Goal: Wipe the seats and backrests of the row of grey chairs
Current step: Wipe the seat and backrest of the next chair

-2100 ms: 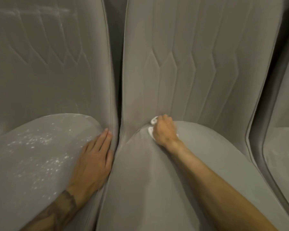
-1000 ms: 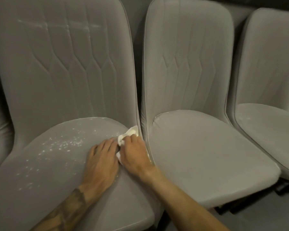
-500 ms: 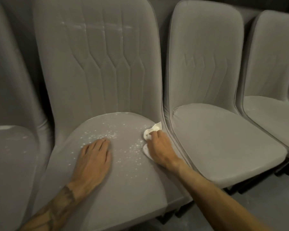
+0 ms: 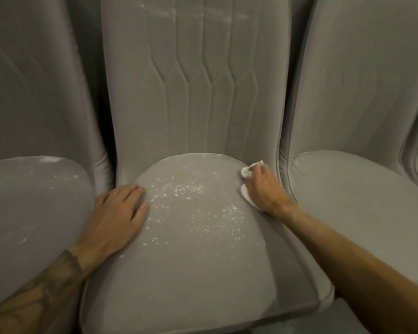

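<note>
Dusty middle seat (image 4: 191, 261)

Our right hand (image 4: 263, 191) clutches a white cloth (image 4: 247, 173) at the seat's right rear; our left hand (image 4: 116, 215) lies flat, fingers spread.

I am at a row of matching grey upholstered chairs (image 4: 196, 249) set tight side by side, more like a showroom, store or seating hall than a home; which one I cannot tell. Stitched backrests (image 4: 198, 80) fill the view, with dark floor (image 4: 343, 319) below.
</note>
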